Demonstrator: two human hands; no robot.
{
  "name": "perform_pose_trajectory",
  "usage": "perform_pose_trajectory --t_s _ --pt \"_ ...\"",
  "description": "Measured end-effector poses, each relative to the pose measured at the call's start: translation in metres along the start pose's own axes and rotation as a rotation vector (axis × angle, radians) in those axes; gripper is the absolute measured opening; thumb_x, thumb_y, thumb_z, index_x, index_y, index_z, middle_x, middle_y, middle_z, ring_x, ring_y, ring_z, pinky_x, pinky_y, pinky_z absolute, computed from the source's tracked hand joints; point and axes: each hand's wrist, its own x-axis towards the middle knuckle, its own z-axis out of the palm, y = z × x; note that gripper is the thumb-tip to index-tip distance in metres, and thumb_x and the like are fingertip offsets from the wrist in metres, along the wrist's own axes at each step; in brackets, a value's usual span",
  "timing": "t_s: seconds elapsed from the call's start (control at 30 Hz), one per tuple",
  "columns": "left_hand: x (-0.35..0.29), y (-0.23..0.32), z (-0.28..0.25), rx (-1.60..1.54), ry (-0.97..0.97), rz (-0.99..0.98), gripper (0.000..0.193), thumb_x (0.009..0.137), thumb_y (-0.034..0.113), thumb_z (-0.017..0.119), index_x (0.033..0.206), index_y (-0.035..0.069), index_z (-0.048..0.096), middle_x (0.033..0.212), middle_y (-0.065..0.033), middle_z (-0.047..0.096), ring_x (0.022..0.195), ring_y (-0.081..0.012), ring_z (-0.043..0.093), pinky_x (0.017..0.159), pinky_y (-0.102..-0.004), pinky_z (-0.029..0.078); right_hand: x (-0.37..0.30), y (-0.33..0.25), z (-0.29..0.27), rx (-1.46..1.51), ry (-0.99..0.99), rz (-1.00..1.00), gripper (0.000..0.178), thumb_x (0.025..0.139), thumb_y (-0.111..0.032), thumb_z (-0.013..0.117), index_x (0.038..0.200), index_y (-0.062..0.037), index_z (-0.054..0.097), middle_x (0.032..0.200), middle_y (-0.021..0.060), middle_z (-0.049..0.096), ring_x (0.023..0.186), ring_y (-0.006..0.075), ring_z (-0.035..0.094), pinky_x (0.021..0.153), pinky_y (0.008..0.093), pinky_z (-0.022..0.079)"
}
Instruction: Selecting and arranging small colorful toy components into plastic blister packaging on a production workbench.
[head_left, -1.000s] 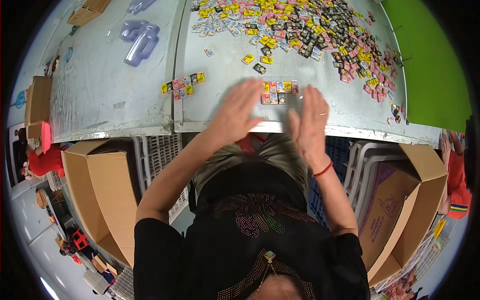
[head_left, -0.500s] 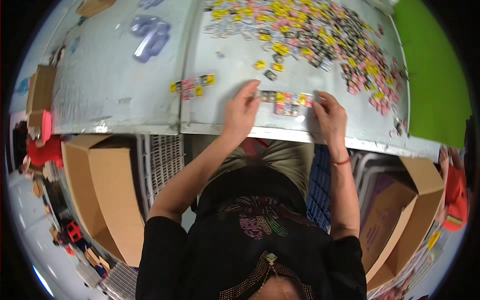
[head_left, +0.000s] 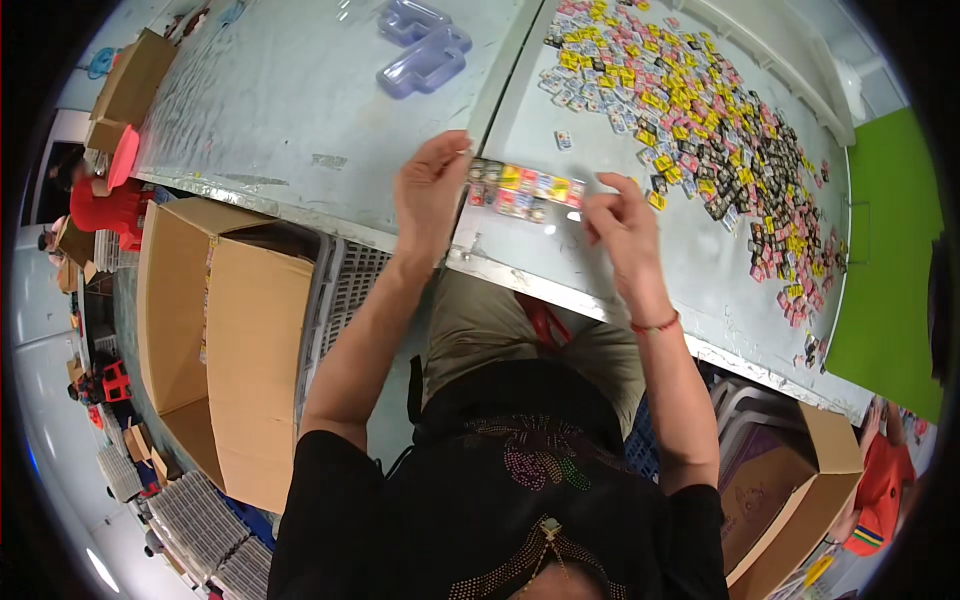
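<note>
Between my two hands lies a small block of colourful square tiles point(head_left: 525, 192), flat and printed in yellow, pink, white and black. It sits edge to edge in short rows across the seam of the tabletop point(head_left: 560, 250). My left hand point(head_left: 430, 195) curls its fingers against the block's left end. At the right end, my right hand point(head_left: 622, 225) has bent fingers with the tips close against the tiles; it is slightly smeared by motion. Beyond them spreads a big loose heap of the same tiles point(head_left: 690, 110). One stray tile point(head_left: 564, 141) lies apart, nearer to me.
Two clear bluish plastic trays point(head_left: 425, 62) lie on the left table. Below the table edge stand an open cardboard box point(head_left: 255, 370) at left and another box point(head_left: 775, 480) at right, beside plastic crates. A green panel point(head_left: 890, 270) borders the right side. Other people work nearby.
My view has turned, so the table sits slanted. Both hands have shifted left with the block of tiles, which now reaches the table seam. The separate small group at left no longer shows.
</note>
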Motion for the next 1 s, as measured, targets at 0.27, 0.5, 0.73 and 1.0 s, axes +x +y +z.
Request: perform_pose_trajectory --t_s 0.27,0.5,0.73,1.0 --pt "0.017 -0.035 -0.040 0.339 0.115 -0.045 0.022 0.092 0.001 0.059 0.112 -0.004 0.063 0.100 -0.0043 0.068 0.092 -0.0082 0.061 0.084 -0.0217 0.048 0.035 0.030 0.038 -0.405 -0.004 -0.023 0.032 0.089 -0.008 0.063 0.118 0.0004 0.053 0.075 -0.0005 0.057 0.060 0.0054 0.051 0.051 0.0202 0.041" --pt "0.048 -0.014 -0.038 0.800 0.108 0.448 0.018 0.086 0.006 0.066 0.103 0.003 0.066 0.098 -0.0087 0.067 0.089 -0.0239 0.061 0.077 -0.0341 0.049 0.009 0.026 0.025 -0.317 0.050 -0.125 0.030 0.091 -0.009 0.063 0.118 -0.0003 0.053 0.086 0.0003 0.055 0.064 0.0060 0.052 0.053 0.0199 0.042" --pt "0.157 -0.010 -0.031 1.219 -0.034 0.965 0.017 0.076 0.011 0.072 0.091 0.005 0.066 0.087 -0.0116 0.065 0.081 -0.0332 0.059 0.076 -0.0439 0.047 -0.040 0.030 0.000 -0.286 0.065 -0.060 0.030 0.092 -0.005 0.060 0.122 -0.0011 0.054 0.089 -0.0020 0.054 0.077 0.0045 0.052 0.070 0.0192 0.045" --pt "0.173 -0.004 -0.047 1.306 -0.216 0.527 0.020 0.079 0.025 0.074 0.084 0.005 0.071 0.078 -0.0125 0.067 0.074 -0.0289 0.062 0.069 -0.0397 0.048 -0.052 0.043 -0.010 -0.190 0.093 -0.101 0.025 0.093 -0.002 0.059 0.118 -0.0018 0.056 0.091 -0.0022 0.055 0.078 0.0037 0.051 0.068 0.0177 0.043"
